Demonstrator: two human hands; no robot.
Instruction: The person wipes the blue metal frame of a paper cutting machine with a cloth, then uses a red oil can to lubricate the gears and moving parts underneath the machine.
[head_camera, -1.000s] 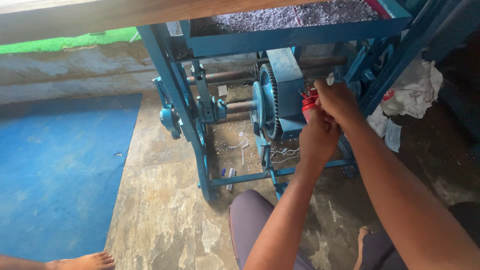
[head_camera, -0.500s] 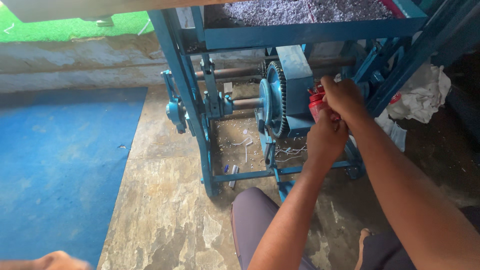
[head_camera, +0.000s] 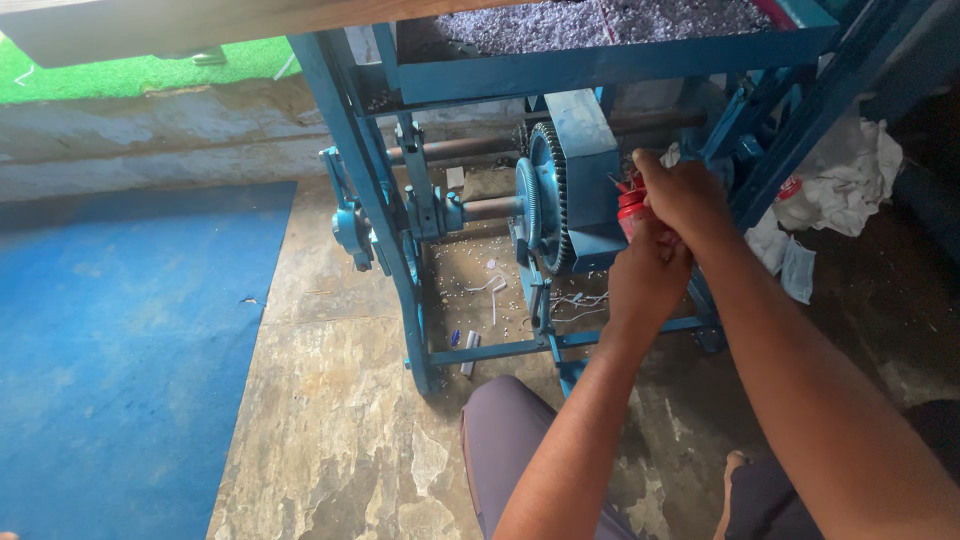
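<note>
Both hands have stayed pressed together at the same spot on the machine since the earlier frames, while the view has drifted a little so the frame sits further left. Right hand (head_camera: 688, 195) is curled over the top of a small red plastic part (head_camera: 631, 208), its fingers closed around it. Left hand (head_camera: 648, 282) sits just below, touching the right, fingers bent in against the underside of the same red part; how firmly it grips cannot be told.

That red part sits against the side of a blue metal housing (head_camera: 585, 170), next to a large dark toothed gear wheel (head_camera: 548, 195). A rusty horizontal shaft (head_camera: 455, 150) runs left from the gear through the blue steel machine frame (head_camera: 350, 150). Above, a blue tray of grey-white shreds (head_camera: 560, 25) tops the frame. White scraps lie on the stained stone floor (head_camera: 330, 420) beneath, with a blue mat (head_camera: 120, 350) to the left and crumpled white cloth (head_camera: 840, 185) at right.
</note>
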